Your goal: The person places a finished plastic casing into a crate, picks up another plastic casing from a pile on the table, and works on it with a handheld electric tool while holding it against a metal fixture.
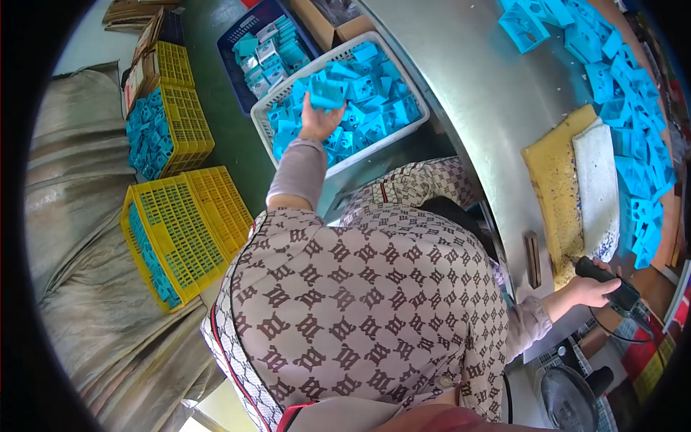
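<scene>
My left hand [321,121] is closed on a blue plastic housing [327,93], a hollow box-like part, above the white basket [423,109]. Many similar blue plastic parts [374,127] fill that basket in a loose heap. Off to the right, my right hand [593,291] grips a black corded handheld tool [620,294]; its exact kind is not clear. Beside this hand lie a yellow cloth pad [554,180] and a white cloth [599,187] on the metal table [461,72].
More blue parts [630,137] line the table's far right side. Yellow crates [188,237] of blue parts stand on the left. A dark blue crate [241,93] holds stacked parts, with a cardboard box [317,21] nearby. A fan-like round object [568,399] sits lower right.
</scene>
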A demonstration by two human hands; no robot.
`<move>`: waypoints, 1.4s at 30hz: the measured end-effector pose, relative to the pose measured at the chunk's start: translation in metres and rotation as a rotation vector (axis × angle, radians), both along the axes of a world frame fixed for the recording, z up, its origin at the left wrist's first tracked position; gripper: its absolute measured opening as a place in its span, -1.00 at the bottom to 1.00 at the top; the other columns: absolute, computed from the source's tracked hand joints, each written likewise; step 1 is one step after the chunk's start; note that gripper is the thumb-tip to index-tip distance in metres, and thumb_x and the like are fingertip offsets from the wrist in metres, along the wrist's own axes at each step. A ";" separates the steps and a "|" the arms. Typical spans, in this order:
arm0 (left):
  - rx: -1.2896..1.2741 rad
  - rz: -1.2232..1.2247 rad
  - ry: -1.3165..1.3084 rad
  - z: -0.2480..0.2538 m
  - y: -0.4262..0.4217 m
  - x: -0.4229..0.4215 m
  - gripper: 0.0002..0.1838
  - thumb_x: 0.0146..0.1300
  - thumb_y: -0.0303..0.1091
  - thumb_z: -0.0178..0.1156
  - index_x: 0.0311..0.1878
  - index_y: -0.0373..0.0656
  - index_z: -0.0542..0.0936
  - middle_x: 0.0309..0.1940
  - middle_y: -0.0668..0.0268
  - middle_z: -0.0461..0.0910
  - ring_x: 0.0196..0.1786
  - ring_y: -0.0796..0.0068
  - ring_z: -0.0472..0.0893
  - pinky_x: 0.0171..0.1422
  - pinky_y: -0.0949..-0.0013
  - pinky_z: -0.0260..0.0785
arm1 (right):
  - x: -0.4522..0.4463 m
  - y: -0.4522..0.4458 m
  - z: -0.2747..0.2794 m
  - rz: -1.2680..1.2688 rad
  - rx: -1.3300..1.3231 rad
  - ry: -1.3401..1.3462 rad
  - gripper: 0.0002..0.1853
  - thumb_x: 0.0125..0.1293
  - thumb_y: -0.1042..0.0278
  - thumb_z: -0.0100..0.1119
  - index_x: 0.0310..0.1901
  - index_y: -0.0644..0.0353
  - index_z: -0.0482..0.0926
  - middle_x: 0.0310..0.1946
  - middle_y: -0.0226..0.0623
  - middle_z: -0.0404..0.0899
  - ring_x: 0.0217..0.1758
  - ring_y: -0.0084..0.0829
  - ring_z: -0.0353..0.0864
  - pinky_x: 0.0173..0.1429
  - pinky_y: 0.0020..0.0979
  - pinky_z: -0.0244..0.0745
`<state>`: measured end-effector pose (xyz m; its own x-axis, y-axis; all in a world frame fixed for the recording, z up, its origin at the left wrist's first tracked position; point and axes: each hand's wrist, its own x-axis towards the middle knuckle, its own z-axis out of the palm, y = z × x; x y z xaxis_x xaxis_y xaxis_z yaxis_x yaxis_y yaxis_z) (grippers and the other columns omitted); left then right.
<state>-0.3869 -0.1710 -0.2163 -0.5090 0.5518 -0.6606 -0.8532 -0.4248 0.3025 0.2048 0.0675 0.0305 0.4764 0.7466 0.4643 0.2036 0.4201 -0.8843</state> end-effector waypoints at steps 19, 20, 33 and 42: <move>-1.002 -1.521 0.646 -0.142 -0.008 0.024 -0.06 0.04 0.32 0.29 0.29 -0.28 0.42 0.24 -0.05 0.45 0.27 0.04 0.48 0.33 0.12 0.33 | 0.001 0.004 0.007 0.015 -0.026 0.017 -0.46 0.38 -0.06 0.02 -0.09 0.42 0.43 -0.59 -0.16 0.43 -0.54 -0.24 0.43 -0.33 -0.19 0.46; -1.084 -1.579 0.630 -0.141 -0.006 0.020 -0.16 0.08 0.26 0.28 0.24 -0.27 0.48 0.17 -0.01 0.52 0.20 0.08 0.53 0.30 0.14 0.37 | 0.001 0.004 0.009 0.007 -0.028 0.021 -0.47 0.39 -0.06 0.01 -0.09 0.42 0.44 -0.59 -0.16 0.43 -0.54 -0.25 0.43 -0.33 -0.19 0.46; -1.033 0.025 1.149 -0.097 0.041 0.047 -0.77 0.38 -0.23 0.11 -0.14 -0.22 0.56 -0.31 0.10 0.58 -0.30 0.22 0.55 -0.08 0.09 0.49 | -0.001 0.002 0.007 -0.051 -0.028 0.000 -0.52 0.42 0.02 0.00 -0.19 0.44 0.48 -0.58 -0.17 0.48 -0.53 -0.30 0.48 -0.33 -0.27 0.48; 1.204 -0.574 0.348 0.377 0.132 0.144 -0.36 0.35 0.31 -0.06 -0.12 -0.23 0.32 -0.27 0.26 0.29 -0.36 0.44 0.33 -0.42 0.47 0.31 | 0.006 0.000 -0.003 -0.087 -0.057 0.118 -0.68 0.45 0.26 0.03 -0.01 0.41 0.47 -0.58 -0.29 0.49 -0.57 -0.46 0.50 -0.44 -0.42 0.45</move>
<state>-0.2430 -0.0385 0.1604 -0.0565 0.8739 0.4828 -0.9530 -0.1913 0.2348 0.2108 0.0680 0.0271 0.5892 0.7238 0.3590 0.1303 0.3534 -0.9264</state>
